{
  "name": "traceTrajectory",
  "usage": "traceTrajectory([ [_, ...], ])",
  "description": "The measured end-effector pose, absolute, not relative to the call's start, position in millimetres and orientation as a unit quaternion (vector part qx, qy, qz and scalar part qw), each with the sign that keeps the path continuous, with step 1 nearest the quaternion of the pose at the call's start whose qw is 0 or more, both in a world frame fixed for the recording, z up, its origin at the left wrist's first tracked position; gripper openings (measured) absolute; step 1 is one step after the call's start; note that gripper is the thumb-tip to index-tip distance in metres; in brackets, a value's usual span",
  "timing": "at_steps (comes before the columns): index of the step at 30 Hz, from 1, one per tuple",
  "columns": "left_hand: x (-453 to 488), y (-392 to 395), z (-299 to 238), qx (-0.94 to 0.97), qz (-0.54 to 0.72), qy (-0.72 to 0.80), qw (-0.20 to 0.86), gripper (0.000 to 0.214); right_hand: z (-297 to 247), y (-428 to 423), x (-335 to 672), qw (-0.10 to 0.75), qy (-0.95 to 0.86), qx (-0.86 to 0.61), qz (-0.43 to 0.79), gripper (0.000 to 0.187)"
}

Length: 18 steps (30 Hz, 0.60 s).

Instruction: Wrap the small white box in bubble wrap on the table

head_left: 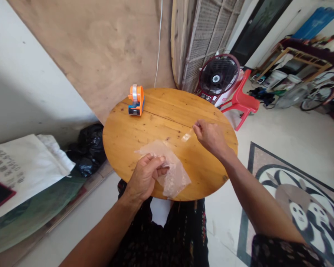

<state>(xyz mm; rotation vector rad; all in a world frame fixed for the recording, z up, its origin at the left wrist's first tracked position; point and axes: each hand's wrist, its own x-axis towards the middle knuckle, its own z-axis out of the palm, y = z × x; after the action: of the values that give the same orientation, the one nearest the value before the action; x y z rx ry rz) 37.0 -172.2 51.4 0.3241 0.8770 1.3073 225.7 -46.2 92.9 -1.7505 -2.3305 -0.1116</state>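
Note:
A clear plastic bag (172, 174) lies on the round wooden table (156, 122), near its front edge. My left hand (146, 176) is closed, pinching the bag's upper part. My right hand (210, 137) is closed in a pinch on a short strip of clear tape (187, 136), held just above the tabletop to the right of the bag. An orange and blue tape dispenser (136, 100) stands at the table's far left, away from both hands.
A plywood board leans behind the table. A black bag (89, 148) and a white sack (25, 163) lie on the floor to the left. A fan (218, 76) and a red plastic chair (241, 100) stand to the right, with a panda rug (295, 200) nearer.

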Motion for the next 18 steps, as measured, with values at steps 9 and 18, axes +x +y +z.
traceTrajectory([
  [9,38.5,-174.0,55.2,0.12,0.585,0.39,0.701,0.028,78.4,-28.2,209.0,0.077,-0.815,-0.571,-0.066,0.027],
  [18,34.9,-176.3,53.2,0.124,0.59,0.378,0.702,0.03,80.1,-35.0,203.8,0.084,-0.815,-0.571,-0.057,0.025],
])
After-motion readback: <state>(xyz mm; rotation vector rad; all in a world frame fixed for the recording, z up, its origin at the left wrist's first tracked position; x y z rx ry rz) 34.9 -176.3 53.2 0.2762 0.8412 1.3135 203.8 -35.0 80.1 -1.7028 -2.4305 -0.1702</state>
